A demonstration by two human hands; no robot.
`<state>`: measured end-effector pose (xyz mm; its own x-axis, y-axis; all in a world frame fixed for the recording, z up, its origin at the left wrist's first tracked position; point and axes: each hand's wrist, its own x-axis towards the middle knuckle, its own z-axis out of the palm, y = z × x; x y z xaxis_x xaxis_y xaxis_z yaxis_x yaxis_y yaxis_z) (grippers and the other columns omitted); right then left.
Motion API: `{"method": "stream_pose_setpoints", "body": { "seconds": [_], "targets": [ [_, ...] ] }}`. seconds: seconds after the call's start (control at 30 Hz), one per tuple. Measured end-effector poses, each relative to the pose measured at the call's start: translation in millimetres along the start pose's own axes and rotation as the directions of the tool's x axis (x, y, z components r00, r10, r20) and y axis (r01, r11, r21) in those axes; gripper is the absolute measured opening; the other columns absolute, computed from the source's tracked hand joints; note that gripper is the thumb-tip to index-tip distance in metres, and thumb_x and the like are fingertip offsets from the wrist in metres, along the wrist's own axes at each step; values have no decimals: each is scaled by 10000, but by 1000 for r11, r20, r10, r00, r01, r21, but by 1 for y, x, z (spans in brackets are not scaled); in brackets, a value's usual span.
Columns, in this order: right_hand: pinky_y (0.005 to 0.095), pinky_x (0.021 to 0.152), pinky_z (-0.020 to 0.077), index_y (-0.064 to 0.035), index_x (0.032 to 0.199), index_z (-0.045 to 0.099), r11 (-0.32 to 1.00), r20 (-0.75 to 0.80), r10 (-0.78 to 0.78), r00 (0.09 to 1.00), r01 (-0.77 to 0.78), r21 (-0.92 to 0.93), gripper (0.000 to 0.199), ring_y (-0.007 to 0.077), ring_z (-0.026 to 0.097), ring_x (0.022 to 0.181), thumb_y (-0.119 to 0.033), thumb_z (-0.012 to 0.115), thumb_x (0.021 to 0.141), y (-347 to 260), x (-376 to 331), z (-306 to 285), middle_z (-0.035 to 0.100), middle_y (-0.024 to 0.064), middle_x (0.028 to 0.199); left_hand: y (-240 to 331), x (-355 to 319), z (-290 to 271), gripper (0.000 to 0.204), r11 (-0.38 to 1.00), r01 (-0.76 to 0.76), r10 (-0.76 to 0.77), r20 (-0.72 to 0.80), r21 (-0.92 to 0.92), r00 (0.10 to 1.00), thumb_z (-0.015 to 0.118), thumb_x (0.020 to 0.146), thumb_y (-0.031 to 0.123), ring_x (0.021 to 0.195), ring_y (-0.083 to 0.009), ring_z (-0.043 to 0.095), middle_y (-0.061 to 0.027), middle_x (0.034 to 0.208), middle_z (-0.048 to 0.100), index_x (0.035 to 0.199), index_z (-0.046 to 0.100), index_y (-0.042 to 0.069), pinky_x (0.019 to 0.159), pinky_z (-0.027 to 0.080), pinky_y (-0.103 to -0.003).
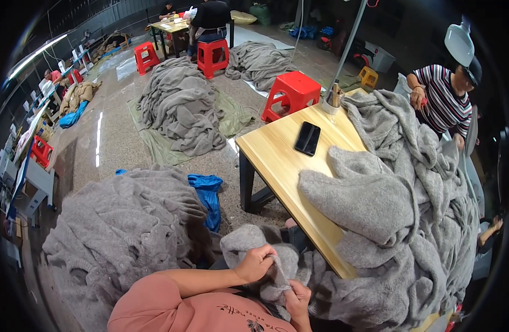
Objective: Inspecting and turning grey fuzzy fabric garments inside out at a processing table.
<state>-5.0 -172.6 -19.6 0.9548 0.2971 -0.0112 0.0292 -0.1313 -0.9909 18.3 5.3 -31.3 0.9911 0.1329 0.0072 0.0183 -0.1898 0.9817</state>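
Note:
A grey knitted garment (242, 239) lies gathered over my lap, beside the table's near edge. My left hand (256, 263) is closed on its fabric, fingers pinching an edge of it. Just to the right and a little lower, my right hand (296, 297) grips the same edge, so a short strip of cloth is drawn taut between the two. The garment's shape is hard to make out, since it is bunched and partly hidden by my hands and arms.
A wooden table (276, 160) holds a phone (308, 138), a cup of tools (333, 100) and heaped grey garments (376, 205). Another grey pile (132, 232) rises at my left, near a blue bag (206, 196). A co-worker (444, 97) stands across the table, beyond a red stool (291, 94).

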Motion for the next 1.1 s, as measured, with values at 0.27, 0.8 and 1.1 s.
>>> {"method": "stream_pose_setpoints", "body": {
  "seconds": [0.27,0.8,1.1],
  "targets": [
    [303,522,417,-10,790,603,766,195,43,980,93,-637,152,205,526,568,-40,528,661,44,3,-28,541,89,626,-18,-3,-11,110,940,-281,174,433,195,884,593,693,40,715,-335,573,-142,767,595,796,561,18,617,450,-389],
    [265,526,400,29,770,577,985,10,33,999,-31,-171,65,158,526,576,24,526,731,22,0,13,543,101,648,-11,-15,-1,117,951,-102,-69,525,290,848,579,707,149,714,-328,579,-142,735,610,762,603,48,615,443,-402],
    [298,517,417,29,766,571,954,153,8,988,38,-297,62,219,554,557,7,551,711,20,-1,4,554,131,639,-23,-15,-2,158,981,147,-192,571,125,798,659,639,152,558,-208,561,-138,622,589,729,615,30,535,416,-325]
  ]
}}
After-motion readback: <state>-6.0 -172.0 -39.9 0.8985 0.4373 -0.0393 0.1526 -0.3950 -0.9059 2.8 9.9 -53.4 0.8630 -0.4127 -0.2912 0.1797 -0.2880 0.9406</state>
